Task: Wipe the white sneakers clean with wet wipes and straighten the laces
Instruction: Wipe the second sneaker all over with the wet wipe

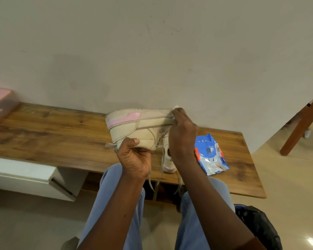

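A white sneaker (134,125) with a pink heel patch is held upside down above the wooden bench (43,134), sole facing up. My left hand (134,157) grips its collar from below, thumb on the side. My right hand (182,134) pinches a white wet wipe (175,107) against the sole edge near the toe. Loose laces (160,170) dangle below. The second white sneaker (168,159) stands on the bench behind my right wrist, mostly hidden. A blue pack of wet wipes (210,154) lies on the bench to the right.
A pink box (0,105) sits at the bench's far left end. A white drawer unit (25,175) stands below the bench on the left. A wooden leg (304,123) rises at the right, and a dark bag (258,224) lies on the floor by my knee.
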